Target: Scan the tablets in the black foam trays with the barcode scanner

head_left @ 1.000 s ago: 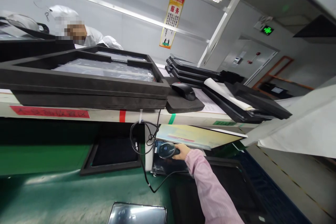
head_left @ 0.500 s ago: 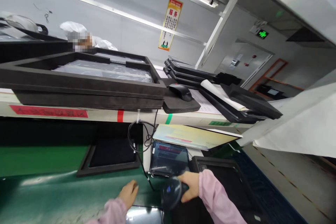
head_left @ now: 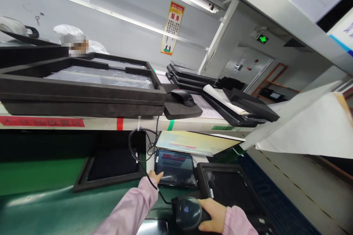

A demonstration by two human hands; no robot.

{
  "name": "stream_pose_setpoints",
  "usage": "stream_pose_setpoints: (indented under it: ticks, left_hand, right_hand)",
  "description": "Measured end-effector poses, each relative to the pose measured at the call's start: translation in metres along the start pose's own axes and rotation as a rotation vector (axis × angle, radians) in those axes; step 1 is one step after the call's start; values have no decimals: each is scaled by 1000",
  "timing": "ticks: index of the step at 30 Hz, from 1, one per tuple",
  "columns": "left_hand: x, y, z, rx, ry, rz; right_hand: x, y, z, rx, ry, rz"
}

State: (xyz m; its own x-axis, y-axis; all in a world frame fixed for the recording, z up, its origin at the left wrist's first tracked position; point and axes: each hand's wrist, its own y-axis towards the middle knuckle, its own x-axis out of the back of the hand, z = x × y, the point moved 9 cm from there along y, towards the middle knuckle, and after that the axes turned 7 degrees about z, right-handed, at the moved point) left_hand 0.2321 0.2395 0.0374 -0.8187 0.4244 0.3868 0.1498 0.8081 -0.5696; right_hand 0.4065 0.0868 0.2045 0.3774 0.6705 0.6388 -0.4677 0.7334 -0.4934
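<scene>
Beside the tray (head_left: 242, 176), right hand (head_left: 213, 214) grips scanner (head_left: 188, 213) lying crosswise, head pointing left

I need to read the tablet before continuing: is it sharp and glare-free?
Head view: tablet screen lit, no glare, but its red text is too small to read. Head view: frame tilted and stretched toward the edges; left hand at the tablet's corner and right hand gripping the barcode scanner look sharp.

A black mouse (head_left: 182, 97) lies on its pad (head_left: 190, 111) beside stacked foam trays (head_left: 82, 97).
</scene>
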Motion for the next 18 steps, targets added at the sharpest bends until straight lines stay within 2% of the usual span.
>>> stream_pose_setpoints:
  ticks: [5, 9, 11, 12, 14, 16, 18]
  left_hand:
    - [-2, -5, -6, -46, -148, -24]
    - [-8, -25, -15, -251, -422, 74]
    - [-4, -46, -10, -362, -560, 149]
    - [1, -57, 1, -385, -629, 181]
    - [14, -81, 40, -344, -764, 212]
    - [27, -105, 101, -176, -973, 196]
    - [47, -129, 160, -82, -951, 104]
  right_hand:
    - [-8, -4, 11, 105, 90, -31]
    - [-1, -21, 21, 176, 163, -123]
    - [6, -35, 23, 185, 197, -189]
    - [9, -43, 23, 186, 204, -224]
    - [17, -58, 20, 172, 191, -293]
    - [23, -68, 14, 138, 143, -340]
    - [30, -69, 6, 107, 90, -357]
